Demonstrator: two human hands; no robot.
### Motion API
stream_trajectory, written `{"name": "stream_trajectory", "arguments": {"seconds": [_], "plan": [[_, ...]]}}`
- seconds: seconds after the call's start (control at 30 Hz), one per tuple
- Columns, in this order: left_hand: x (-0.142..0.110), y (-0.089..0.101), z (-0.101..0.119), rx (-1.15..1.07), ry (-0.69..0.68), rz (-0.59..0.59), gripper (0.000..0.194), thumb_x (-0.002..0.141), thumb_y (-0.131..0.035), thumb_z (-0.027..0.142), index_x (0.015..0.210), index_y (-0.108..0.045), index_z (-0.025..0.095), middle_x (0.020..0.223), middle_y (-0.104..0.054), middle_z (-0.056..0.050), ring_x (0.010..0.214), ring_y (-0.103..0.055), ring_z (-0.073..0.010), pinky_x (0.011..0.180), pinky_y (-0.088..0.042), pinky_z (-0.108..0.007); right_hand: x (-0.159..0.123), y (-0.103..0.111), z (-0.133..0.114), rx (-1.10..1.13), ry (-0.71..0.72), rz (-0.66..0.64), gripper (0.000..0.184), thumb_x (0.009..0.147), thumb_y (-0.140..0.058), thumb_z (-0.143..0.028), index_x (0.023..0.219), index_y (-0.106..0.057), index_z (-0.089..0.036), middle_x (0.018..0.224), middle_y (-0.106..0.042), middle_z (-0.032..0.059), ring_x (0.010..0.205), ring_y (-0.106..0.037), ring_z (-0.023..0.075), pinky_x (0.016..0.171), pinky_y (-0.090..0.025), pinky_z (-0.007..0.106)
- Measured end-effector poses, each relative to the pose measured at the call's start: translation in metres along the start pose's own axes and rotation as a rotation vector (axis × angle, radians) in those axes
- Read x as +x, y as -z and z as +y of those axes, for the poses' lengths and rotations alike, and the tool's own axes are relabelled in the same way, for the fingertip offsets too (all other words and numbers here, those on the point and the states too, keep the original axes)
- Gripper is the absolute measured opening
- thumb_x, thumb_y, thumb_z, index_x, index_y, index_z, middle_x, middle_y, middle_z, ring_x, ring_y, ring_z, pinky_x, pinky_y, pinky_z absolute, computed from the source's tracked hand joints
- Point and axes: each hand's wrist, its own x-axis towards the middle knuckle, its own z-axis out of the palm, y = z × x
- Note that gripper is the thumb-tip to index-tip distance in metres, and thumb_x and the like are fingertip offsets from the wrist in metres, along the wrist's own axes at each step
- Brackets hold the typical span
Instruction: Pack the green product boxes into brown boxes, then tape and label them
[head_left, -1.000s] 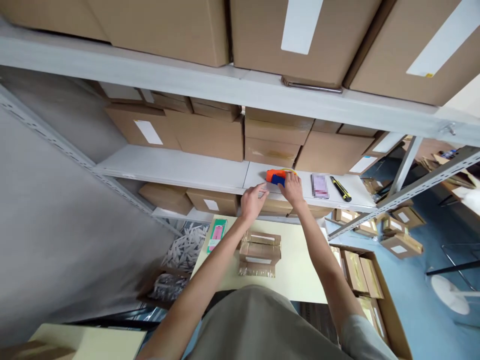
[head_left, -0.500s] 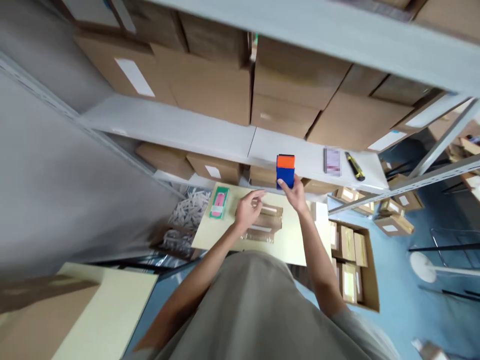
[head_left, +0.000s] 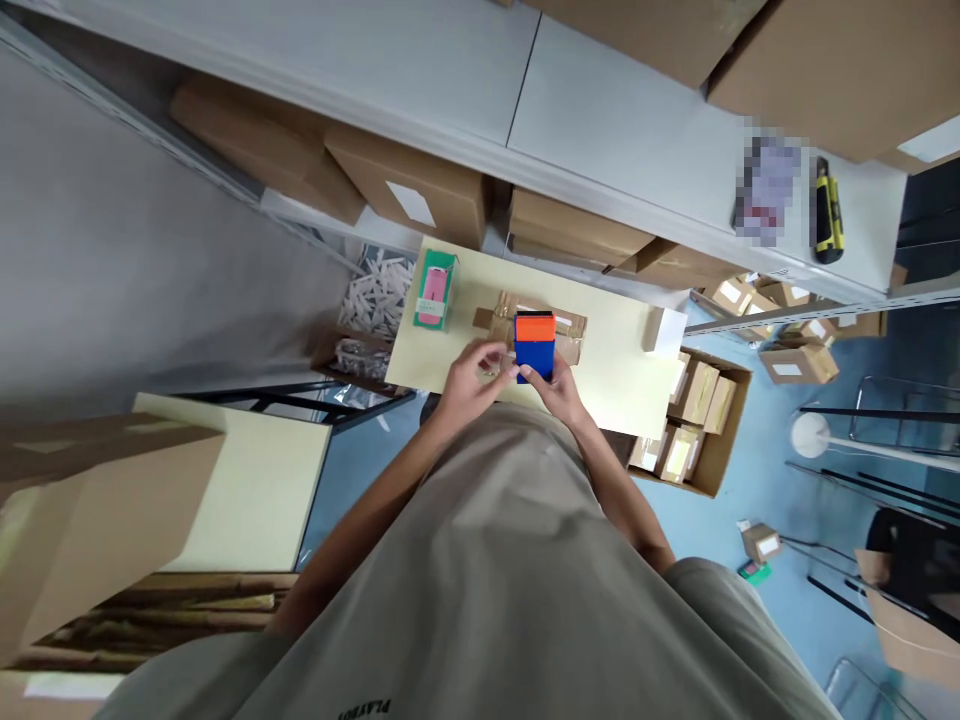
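Note:
My right hand point(head_left: 562, 390) grips the lower right of a flat blue and orange box-like item point(head_left: 535, 362), which has a dark ridged top edge. Its exact kind is not clear. At its lower left corner, my left hand point(head_left: 470, 380) has thumb and fingers curled together; something small and pale shows at the fingertips, too small to name. Behind the item, a taped brown cardboard parcel point(head_left: 574, 335) lies on the pale yellow table point(head_left: 611, 375), partly hidden. A green package with a pink front point(head_left: 433, 290) lies at the table's left end.
A small white box point(head_left: 664, 330) stands at the table's right end. Beyond the table runs a grey shelf point(head_left: 600, 120) holding a yellow and black utility knife point(head_left: 828, 210). An open carton point(head_left: 731, 430) of parcels sits at right; white paper strips point(head_left: 379, 295) fill a container at left.
The blue and orange item has come down from in front of the shelf edge to over the table, near my body. My left hand has closed in beside it. The view has tilted down.

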Motion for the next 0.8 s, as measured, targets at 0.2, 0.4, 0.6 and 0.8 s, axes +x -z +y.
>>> {"name": "stream_trajectory", "arguments": {"seconds": [0.2, 0.4, 0.6, 0.8], "plan": [[0.041, 0.035, 0.023, -0.129, 0.127, -0.126, 0.056, 0.093, -0.083, 0.063, 0.131, -0.081, 0.022, 0.134, -0.081, -0.012, 0.118, -0.076, -0.0278, 0.092, -0.06, -0.035, -0.017, 0.015, -0.003, -0.126, -0.026, -0.164, 0.074, 0.093, -0.076, -0.083, 0.131, -0.063, -0.021, 0.118, -0.078, 0.0119, 0.1, -0.072, 0.0279, 0.09, -0.062, 0.041], [0.058, 0.044, 0.034, -0.063, 0.169, -0.322, 0.05, 0.093, -0.08, 0.067, 0.106, -0.087, 0.019, 0.106, -0.086, -0.009, 0.097, -0.076, -0.0253, 0.083, -0.058, -0.033, -0.013, 0.038, -0.006, -0.291, -0.04, -0.302, 0.072, 0.096, -0.074, -0.08, 0.137, -0.064, -0.021, 0.113, -0.078, 0.009, 0.095, -0.07, 0.0281, 0.083, -0.062, 0.041], [0.058, 0.035, 0.014, -0.108, 0.194, -0.18, 0.063, 0.088, -0.084, 0.074, 0.12, -0.083, 0.019, 0.111, -0.083, -0.01, 0.094, -0.075, -0.0223, 0.082, -0.06, -0.033, -0.007, 0.052, -0.016, -0.396, -0.018, -0.367, 0.072, 0.099, -0.069, -0.081, 0.138, -0.064, -0.021, 0.11, -0.079, 0.0087, 0.091, -0.071, 0.0281, 0.085, -0.063, 0.044], [0.062, 0.033, 0.002, -0.233, 0.311, -0.336, 0.067, 0.083, -0.086, 0.079, 0.108, -0.084, 0.018, 0.106, -0.083, -0.011, 0.099, -0.077, -0.0262, 0.087, -0.062, -0.036, 0.001, 0.06, -0.03, -0.476, -0.043, -0.426, 0.076, 0.096, -0.074, -0.08, 0.142, -0.064, -0.021, 0.106, -0.08, 0.0085, 0.091, -0.071, 0.0299, 0.082, -0.063, 0.043]]}}
